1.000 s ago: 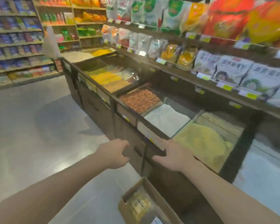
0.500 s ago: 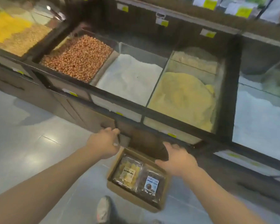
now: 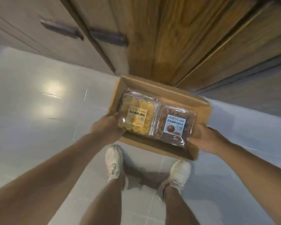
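An open cardboard box (image 3: 169, 93) sits on the tiled floor just ahead of my feet. Two clear packs lie flat inside it: a pack of yellow dried fruit (image 3: 138, 114) on the left and a pack of dark brown fruit (image 3: 175, 125) with a blue label on the right. My left hand (image 3: 107, 127) grips the box's left wall at the near corner, its fingers against the yellow pack. My right hand (image 3: 204, 137) grips the right wall, fingertips beside the brown pack's corner.
A wooden cabinet front (image 3: 161, 38) rises right behind the box, with two dark door handles (image 3: 62, 30) (image 3: 109, 37) to the left. My white shoes (image 3: 113, 163) (image 3: 180, 174) stand close to the box's near edge. Glossy grey floor tiles (image 3: 39, 111) spread to either side.
My view dropped from the grain bins to the floor. Both hands came down from the counter's edge and took hold of the box's sides.
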Available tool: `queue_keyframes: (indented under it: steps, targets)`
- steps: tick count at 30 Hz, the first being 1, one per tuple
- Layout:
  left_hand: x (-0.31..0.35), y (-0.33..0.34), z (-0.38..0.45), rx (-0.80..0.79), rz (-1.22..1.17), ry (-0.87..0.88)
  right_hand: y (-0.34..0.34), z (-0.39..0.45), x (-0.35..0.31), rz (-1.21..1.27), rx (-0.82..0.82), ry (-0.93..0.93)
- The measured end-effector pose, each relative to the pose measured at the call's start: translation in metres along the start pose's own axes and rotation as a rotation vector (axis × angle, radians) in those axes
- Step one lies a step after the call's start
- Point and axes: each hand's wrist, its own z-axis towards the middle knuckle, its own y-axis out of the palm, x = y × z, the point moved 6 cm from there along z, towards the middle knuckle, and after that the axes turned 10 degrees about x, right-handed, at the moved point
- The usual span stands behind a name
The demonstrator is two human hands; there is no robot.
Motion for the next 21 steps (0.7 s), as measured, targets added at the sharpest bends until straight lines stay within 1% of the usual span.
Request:
queue_keyframes:
  steps: [4,6,8,10,11,13,15,17,21]
  targets:
    - [-0.015,0.063,0.050,0.061,-0.067,-0.011,0.073,0.066,0.019,0.155,0.056,0.109]
    - [-0.020,0.091,0.073,0.017,-0.121,-0.037,0.097,0.089,0.028,0.285,0.107,0.192]
    - [-0.024,0.110,0.095,-0.010,-0.173,-0.103,0.120,0.107,0.034,0.422,0.150,0.252]
    - [-0.030,0.121,0.116,-0.002,-0.254,-0.220,0.143,0.121,0.039,0.549,0.141,0.346]
    - [-0.035,0.127,0.125,-0.003,-0.353,-0.318,0.153,0.126,0.039,0.584,0.128,0.394]
    - [-0.043,0.142,0.137,-0.027,-0.590,-0.528,0.171,0.136,0.041,0.567,0.132,0.465]
    - [-0.046,0.156,0.143,-0.056,-0.694,-0.615,0.177,0.138,0.040,0.544,0.184,0.519]
    - [-0.046,0.162,0.146,-0.060,-0.690,-0.613,0.177,0.140,0.042,0.546,0.240,0.571]
    - [-0.040,0.149,0.141,-0.020,-0.681,-0.583,0.166,0.136,0.037,0.655,0.220,0.607]
